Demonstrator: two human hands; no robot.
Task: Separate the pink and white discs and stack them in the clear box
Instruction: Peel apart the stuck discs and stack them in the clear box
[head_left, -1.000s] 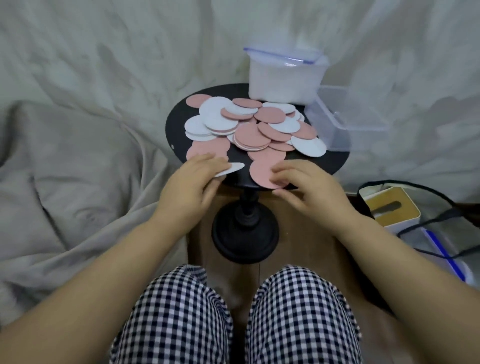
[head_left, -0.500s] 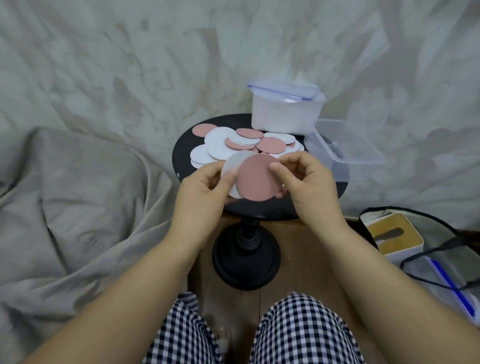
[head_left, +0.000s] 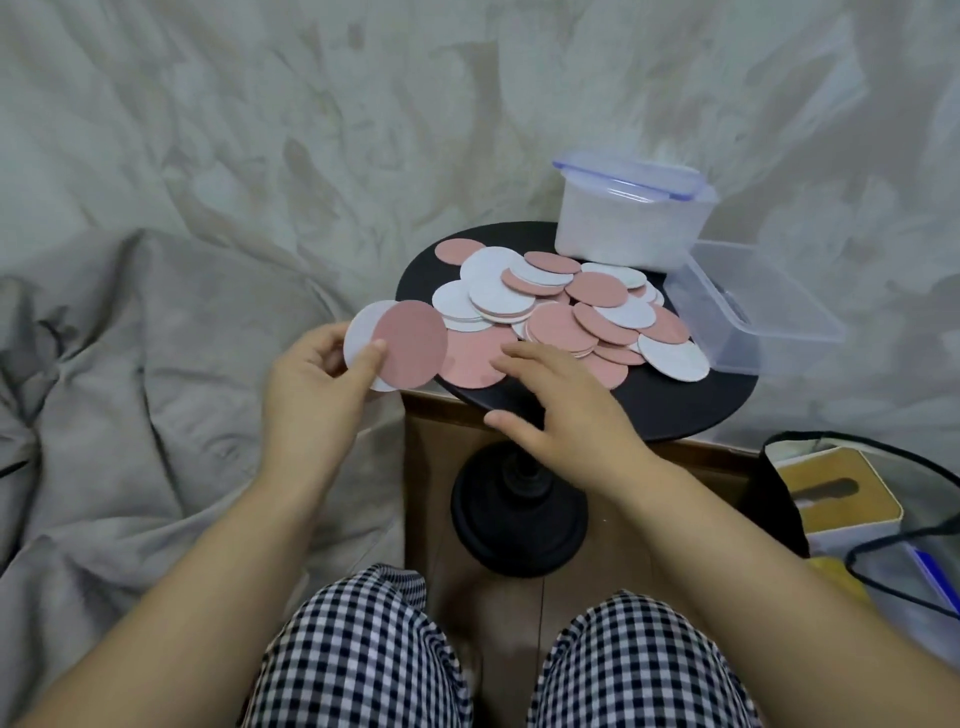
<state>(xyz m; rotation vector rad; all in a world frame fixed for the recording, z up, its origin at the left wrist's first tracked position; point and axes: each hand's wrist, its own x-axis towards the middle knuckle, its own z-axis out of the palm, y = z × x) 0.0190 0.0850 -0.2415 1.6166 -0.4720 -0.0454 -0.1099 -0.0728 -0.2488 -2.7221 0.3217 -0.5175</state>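
Note:
A pile of pink and white discs (head_left: 571, 306) covers the round black table top (head_left: 675, 410). My left hand (head_left: 317, 384) is off the table's left edge and pinches two discs, a pink disc (head_left: 413, 338) in front of a white disc (head_left: 361, 330). My right hand (head_left: 561, 400) hovers over the table's near edge with fingers spread and relaxed, its fingertips at a large pink disc (head_left: 470, 358). The clear box (head_left: 748, 306) lies tipped at the table's right rim. It looks empty.
A lidded white tub (head_left: 631, 218) stands at the back of the table. The table's black pedestal base (head_left: 519, 514) rests on a wooden floor between my knees. Grey bedding lies at the left. A tissue box (head_left: 836, 493) and a bag sit at the right.
Both hands lifted a pink and a white disc together; now the left hand alone holds both, moved left off the table, while the right hand has let go and dropped toward the pile.

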